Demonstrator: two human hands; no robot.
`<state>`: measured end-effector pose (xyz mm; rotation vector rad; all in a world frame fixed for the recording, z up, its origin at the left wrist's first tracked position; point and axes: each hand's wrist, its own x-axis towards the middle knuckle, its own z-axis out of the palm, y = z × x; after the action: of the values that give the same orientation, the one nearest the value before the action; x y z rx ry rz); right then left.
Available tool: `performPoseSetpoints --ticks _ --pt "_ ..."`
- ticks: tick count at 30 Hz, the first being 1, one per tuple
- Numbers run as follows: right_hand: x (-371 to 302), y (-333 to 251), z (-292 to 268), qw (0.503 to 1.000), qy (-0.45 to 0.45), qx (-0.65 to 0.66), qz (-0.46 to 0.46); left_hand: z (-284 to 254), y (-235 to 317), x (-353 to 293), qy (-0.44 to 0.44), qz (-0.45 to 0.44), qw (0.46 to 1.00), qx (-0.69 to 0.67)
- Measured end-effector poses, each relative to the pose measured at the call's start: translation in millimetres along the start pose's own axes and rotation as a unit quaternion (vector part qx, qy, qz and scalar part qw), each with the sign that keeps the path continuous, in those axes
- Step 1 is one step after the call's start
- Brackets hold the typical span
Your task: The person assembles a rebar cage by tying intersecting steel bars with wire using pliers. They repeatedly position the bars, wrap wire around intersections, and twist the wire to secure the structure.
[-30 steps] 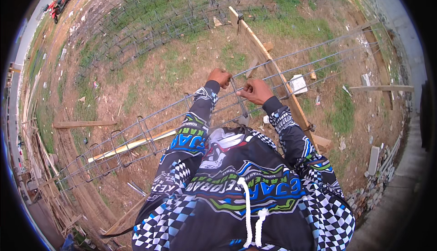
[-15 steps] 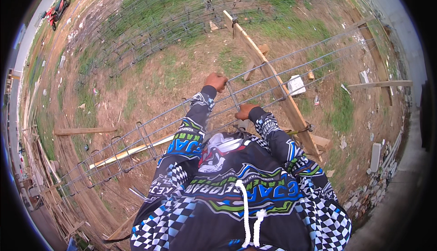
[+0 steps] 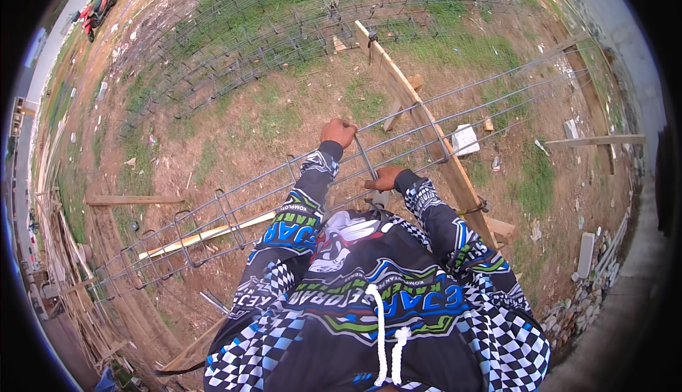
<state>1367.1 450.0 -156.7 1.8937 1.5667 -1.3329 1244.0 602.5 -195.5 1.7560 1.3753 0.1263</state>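
Observation:
A long rebar cage (image 3: 266, 178) runs slantwise before me, its thin steel bars ringed by square stirrups. My left hand (image 3: 339, 133) is closed over the far upper bar, beside the far corner of one stirrup (image 3: 366, 154). At that stirrup's near corner is my right hand (image 3: 388, 177), its fingers bent around the steel and one finger pointing left. Exact finger contact is partly hidden by the hands themselves. Another stirrup (image 3: 430, 133) sits right of my hands, against an upright wooden plank (image 3: 405, 93) that crosses beneath the bars.
Several finished cages (image 3: 234, 58) lie on the grass at the far side. A white block (image 3: 465, 140) rests on the ground beyond the plank. Loose timber (image 3: 135, 200) lies at left, rubble (image 3: 575, 307) along the right wall. A red motorbike (image 3: 97, 12) stands far left.
The view has shifted slightly. Both hands stay at the same stirrup, while a finger of my right hand now stretches further left.

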Motion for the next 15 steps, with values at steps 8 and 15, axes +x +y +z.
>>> performPoseSetpoints --ticks 8,15 --pt "-47.5 -43.0 -31.1 0.812 0.521 0.099 -0.243 -10.0 10.4 -7.9 -0.008 0.017 1.0 -0.005" --pt "6.6 -24.0 -47.3 0.792 0.484 0.133 -0.348 -1.6 -22.4 10.1 -0.029 0.164 0.985 0.04"
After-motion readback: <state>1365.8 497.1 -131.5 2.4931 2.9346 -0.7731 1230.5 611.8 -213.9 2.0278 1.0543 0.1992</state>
